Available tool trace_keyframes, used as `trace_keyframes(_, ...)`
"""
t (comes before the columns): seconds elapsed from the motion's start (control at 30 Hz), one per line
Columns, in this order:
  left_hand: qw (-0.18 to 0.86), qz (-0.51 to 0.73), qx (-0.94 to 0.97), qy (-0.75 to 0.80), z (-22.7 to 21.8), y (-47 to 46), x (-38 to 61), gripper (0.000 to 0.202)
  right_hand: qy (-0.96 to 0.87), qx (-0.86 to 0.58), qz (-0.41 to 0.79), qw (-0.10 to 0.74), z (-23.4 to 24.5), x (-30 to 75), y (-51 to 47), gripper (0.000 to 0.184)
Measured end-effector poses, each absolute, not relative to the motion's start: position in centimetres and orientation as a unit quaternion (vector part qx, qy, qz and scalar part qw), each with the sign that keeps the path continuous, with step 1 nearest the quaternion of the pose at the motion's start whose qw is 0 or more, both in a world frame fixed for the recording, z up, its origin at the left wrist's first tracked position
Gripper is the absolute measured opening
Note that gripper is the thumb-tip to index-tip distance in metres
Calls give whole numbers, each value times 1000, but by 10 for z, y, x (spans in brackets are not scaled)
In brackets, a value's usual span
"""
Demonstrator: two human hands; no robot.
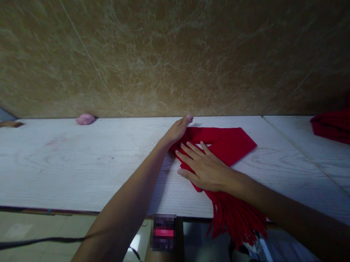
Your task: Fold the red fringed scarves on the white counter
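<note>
Resting right hand (205, 171), spread, and left hand (177, 132), grip unclear, on scarf (230, 149): likely soft, light, best held by folded corner (249, 143).

We face a brown wall (167, 49) with pale marble-like veining, its panels divided by thin seams (80, 39). Along its foot we have a long whitish worktop (60, 172) with a wood-grain pattern, crossed by a slanting joint (307, 157) on the right. Below its near edge we see pale floor tiles (57, 224) catching bright reflections. Our light is dim and bluish.
</note>
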State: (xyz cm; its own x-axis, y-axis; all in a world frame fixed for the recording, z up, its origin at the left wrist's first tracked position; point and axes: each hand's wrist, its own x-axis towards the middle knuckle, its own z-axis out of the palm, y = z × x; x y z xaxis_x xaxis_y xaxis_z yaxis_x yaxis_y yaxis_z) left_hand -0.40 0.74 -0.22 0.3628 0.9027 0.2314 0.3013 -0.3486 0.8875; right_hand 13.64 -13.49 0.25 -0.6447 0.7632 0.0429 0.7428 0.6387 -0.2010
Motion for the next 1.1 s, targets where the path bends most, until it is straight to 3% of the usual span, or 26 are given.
trace_keyframes(0.47, 391, 379, 731, 411, -2, 7, -4, 69, -900, -419, 100, 65, 2, 136, -134, 77)
trace_keyframes(1.1, 384, 377, 735, 413, -2, 8, -5, 63, -898, -421, 83, 98, 6, 138, -134, 73)
